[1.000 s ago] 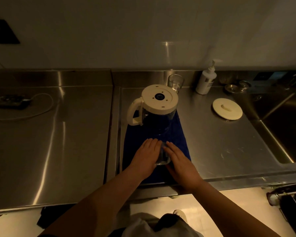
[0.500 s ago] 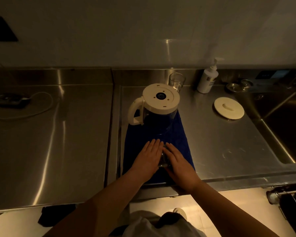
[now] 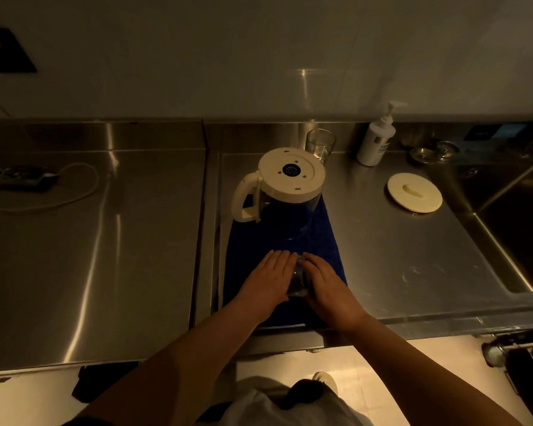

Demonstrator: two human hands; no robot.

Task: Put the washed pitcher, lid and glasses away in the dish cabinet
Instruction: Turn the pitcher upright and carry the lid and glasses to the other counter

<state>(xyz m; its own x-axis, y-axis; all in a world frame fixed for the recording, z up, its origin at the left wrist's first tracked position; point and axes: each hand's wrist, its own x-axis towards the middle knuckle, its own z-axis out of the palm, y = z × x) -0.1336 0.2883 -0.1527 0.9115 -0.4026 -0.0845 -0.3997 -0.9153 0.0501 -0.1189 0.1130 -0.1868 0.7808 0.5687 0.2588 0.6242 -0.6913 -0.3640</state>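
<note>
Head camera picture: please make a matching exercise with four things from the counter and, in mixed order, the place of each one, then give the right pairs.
Things:
1. White-based clear pitcher
2. Round cream lid
3. Clear glass tumbler
4. White pump bottle

Places:
A. Flat on bare steel, beside the sink
B. Upside down on the blue cloth
C. At the back wall, just behind the pitcher
D. At the back wall, behind the lid

Pairs: 1-B, 2-A, 3-C, 4-D

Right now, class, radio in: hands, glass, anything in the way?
Both hands, left hand and right hand, cupping glass on blue cloth. Pitcher upside down just behind. Nothing blocking.
</note>
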